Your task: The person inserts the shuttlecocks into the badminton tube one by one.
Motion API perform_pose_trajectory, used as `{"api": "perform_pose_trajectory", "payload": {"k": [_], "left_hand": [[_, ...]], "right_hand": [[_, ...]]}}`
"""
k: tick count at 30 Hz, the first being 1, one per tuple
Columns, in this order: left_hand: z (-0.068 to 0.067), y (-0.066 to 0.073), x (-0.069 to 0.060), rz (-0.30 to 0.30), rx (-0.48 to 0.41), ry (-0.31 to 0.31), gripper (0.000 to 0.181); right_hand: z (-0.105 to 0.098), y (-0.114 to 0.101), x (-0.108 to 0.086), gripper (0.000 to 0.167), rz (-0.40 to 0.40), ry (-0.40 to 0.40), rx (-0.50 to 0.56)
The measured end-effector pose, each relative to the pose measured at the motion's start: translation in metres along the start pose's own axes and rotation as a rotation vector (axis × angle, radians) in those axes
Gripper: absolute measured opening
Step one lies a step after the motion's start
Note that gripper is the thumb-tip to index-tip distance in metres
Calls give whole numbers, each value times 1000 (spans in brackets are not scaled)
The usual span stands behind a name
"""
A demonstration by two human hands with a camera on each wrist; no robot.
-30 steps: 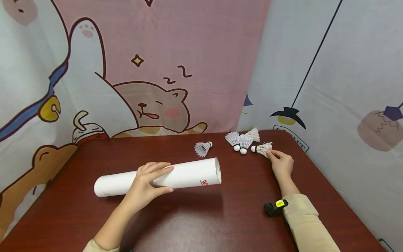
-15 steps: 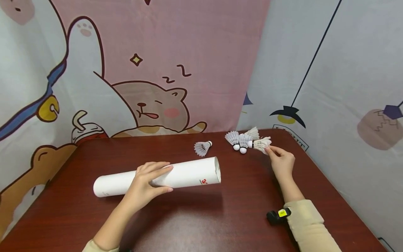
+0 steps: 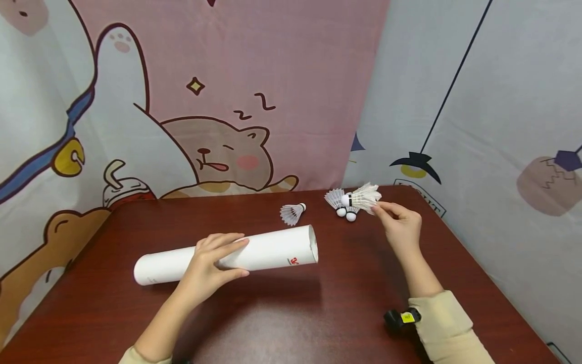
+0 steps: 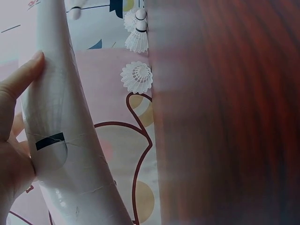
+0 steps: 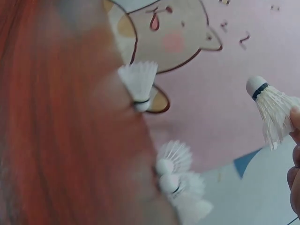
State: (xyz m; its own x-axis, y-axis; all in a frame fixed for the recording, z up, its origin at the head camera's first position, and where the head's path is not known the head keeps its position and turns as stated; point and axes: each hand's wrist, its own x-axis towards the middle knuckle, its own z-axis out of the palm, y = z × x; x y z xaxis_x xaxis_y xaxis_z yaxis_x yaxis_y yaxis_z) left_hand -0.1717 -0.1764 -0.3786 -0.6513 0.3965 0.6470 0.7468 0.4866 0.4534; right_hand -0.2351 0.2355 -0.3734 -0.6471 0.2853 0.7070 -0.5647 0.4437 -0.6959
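Note:
A long white tube (image 3: 273, 250) is gripped around its middle by my left hand (image 3: 206, 270); its open end faces right, tilted slightly up, with a small red mark near it. My right hand (image 3: 402, 230) pinches a feathered shuttlecock (image 3: 364, 197) by its skirt, cork pointing left. In the right wrist view this shuttlecock (image 5: 276, 110) is held clear of the others. Behind it, two shuttlecocks (image 3: 335, 200) show partly in the head view. Another shuttlecock (image 3: 292, 214) lies apart, beyond the tube's open end. The left wrist view shows the tube (image 4: 70, 108) close up, fingers around it.
The dark red-brown table (image 3: 273, 323) has a cloth backdrop (image 3: 309, 76) with cartoon drawings behind its far edge. A black strap device with a yellow label (image 3: 407, 317) is at the right wrist.
The right hand has raised its shuttlecock off the table and moved it left, in front of the grouped ones. The left hand and tube have stayed nearly still.

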Motion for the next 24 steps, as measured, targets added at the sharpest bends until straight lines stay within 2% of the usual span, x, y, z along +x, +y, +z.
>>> {"api": "perform_pose_trajectory", "payload": {"k": [5,7,10,16,20,24], "left_hand": [[1,-1,0,33,6,34,65],[1,-1,0,34,3,37,65],[1,0,0,28,0,36,65],[1,0,1,61,-6,65,67],[1,0,1,62,-3,70,67],[0,0,1,68,-2,74,67]], "right_hand": [[0,-49,0,8,-82,-79,72],[-1,-56,-1,9,-115,-123,103],[-3,-62,-2,14,-169,-183,172],[-3,-54,-2,29,-268,-283,320],[-2,-52,-4,32,-326,-341,369],[2,-54,-7,33,-351,-381,401]]}}
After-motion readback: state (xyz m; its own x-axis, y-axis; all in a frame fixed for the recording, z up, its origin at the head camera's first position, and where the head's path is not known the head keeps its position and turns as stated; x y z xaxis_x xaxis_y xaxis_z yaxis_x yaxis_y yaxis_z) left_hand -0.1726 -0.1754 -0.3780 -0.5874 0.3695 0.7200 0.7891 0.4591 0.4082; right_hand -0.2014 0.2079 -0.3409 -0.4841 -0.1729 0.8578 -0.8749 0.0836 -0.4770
